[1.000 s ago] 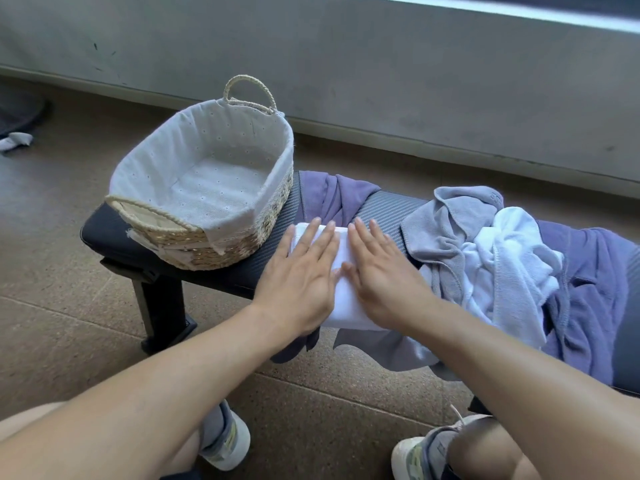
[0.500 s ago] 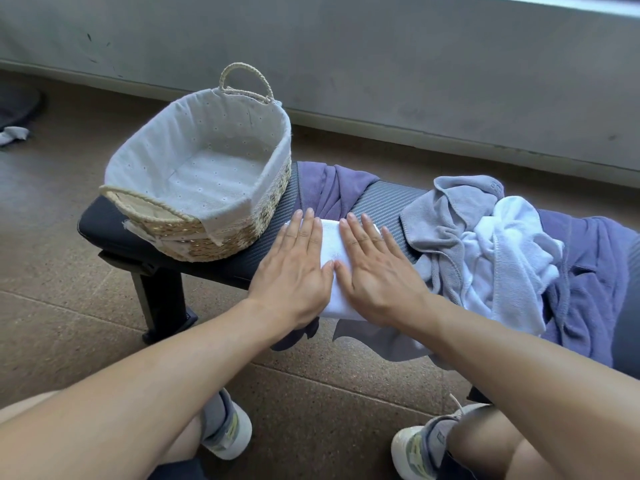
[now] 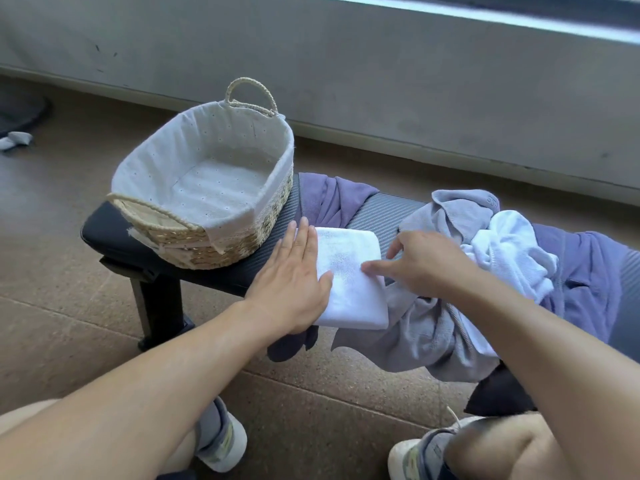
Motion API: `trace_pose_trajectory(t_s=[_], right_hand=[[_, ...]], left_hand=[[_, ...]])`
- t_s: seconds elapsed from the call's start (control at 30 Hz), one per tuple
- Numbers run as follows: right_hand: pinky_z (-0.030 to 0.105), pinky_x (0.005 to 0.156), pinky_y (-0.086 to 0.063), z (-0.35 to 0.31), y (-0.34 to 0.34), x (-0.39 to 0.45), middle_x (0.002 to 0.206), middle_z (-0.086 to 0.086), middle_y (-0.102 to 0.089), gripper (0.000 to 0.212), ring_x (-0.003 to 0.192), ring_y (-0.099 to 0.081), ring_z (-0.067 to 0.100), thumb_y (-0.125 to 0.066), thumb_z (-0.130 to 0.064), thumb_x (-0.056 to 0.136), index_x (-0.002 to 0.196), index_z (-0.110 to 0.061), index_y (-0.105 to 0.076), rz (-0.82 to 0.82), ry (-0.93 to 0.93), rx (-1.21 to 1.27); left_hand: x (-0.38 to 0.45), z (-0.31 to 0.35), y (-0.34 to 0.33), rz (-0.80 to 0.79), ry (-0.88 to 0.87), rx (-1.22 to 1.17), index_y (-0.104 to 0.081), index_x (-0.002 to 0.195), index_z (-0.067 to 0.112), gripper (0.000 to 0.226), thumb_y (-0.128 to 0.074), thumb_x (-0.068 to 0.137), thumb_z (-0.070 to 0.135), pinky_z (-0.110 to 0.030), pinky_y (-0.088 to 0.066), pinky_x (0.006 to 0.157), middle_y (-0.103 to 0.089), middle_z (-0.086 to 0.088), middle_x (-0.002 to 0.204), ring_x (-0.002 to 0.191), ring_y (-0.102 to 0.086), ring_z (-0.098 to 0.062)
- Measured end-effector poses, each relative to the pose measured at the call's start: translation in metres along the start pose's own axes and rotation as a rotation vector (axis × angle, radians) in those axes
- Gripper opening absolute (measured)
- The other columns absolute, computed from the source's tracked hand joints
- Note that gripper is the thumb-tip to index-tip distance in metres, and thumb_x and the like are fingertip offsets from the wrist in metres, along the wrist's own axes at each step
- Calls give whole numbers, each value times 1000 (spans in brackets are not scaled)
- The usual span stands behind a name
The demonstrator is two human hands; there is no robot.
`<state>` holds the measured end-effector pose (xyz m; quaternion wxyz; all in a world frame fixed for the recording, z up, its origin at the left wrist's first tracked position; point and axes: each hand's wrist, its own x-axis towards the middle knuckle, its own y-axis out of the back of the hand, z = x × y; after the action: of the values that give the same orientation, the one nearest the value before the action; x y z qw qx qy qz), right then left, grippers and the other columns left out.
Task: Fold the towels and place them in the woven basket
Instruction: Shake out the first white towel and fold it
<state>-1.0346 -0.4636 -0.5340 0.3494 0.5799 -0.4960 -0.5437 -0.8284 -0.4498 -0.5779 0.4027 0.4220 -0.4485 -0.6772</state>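
The left hand (image 3: 294,275) lies flat, its grip relaxed with straight fingers pressing the left edge of the folded white towel (image 3: 349,278) on the table (image 3: 104,233). The right hand (image 3: 426,261) takes the towel's right edge, thumb on top and fingers curled at its side. The woven basket (image 3: 207,188) stands just left of the left hand; a heap of unfolded towels (image 3: 502,258) lies right of the right hand.

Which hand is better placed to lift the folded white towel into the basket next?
Probably the left hand: it lies flat on the folded white towel, on the side beside the woven basket. The right hand, fingers curled at the towel's far edge, sits farther from the basket.
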Motion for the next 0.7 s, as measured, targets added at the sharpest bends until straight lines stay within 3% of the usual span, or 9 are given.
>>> trace_pose_trajectory(t_s=[0.13,0.23,0.3,0.4,0.47,0.53,0.6,0.63,0.7], right_hand=[[38,75,-38,-14,-9,0,73,-4,-60,56,89,-58,24,-58,-76,81,70,-21,-56,-59,49,-43],[35,63,-33,-20,-5,-2,63,-5,-54,45,72,-53,22,-73,-52,78,63,-18,-47,-60,69,188],[34,58,-36,-23,0,-6,65,-5,-53,32,65,-52,19,-73,-35,78,71,-16,-48,-31,108,366],[32,62,-46,-23,16,-13,77,-2,-69,25,69,-63,19,-73,-21,81,92,-11,-53,-28,165,704],[36,68,-50,-16,29,-18,85,5,-77,27,74,-69,24,-73,-13,83,100,-11,-51,-82,258,864],[41,68,-48,-9,40,-22,89,14,-76,32,74,-66,26,-73,-10,83,105,-8,-49,-164,378,927],[39,65,-45,-3,48,-25,93,20,-74,37,73,-62,25,-71,-9,80,107,-6,-47,-230,446,933],[37,64,-45,0,51,-26,93,20,-74,37,72,-61,25,-72,-7,80,108,-6,-47,-245,461,928],[37,64,-50,4,55,-26,95,14,-76,35,73,-65,27,-75,-2,84,108,-9,-50,-247,464,909]], left_hand=[[0,2,-3,5,30,-20,18,157,4,77,-23,106,45,-36,10,126,31,-10,163,151,29,-19],[-1,4,-1,52,32,-115,14,158,5,79,-33,102,34,-35,11,125,25,-10,166,152,26,-17],[-4,6,7,122,12,-209,13,159,9,84,-41,99,29,-31,12,125,20,-6,168,153,23,-13],[-7,12,32,262,-65,-436,8,161,19,94,-56,93,30,-24,4,124,9,6,170,154,12,-3],[-8,16,53,346,-120,-625,-3,162,26,102,-68,87,46,-24,-11,124,-9,11,169,153,-5,0],[-9,13,71,328,-148,-762,-25,159,33,101,-79,77,57,-22,-30,116,-37,15,159,145,-32,3],[-8,7,83,176,-167,-825,-57,137,34,71,-83,74,55,-27,-50,99,-68,11,127,117,-63,-5],[-7,5,86,98,-162,-844,-68,122,29,55,-82,75,54,-33,-54,88,-75,5,110,102,-70,-14],[-4,3,85,15,-156,-905,-75,106,22,42,-78,76,51,-43,-56,82,-77,-5,98,95,-73,-28]])
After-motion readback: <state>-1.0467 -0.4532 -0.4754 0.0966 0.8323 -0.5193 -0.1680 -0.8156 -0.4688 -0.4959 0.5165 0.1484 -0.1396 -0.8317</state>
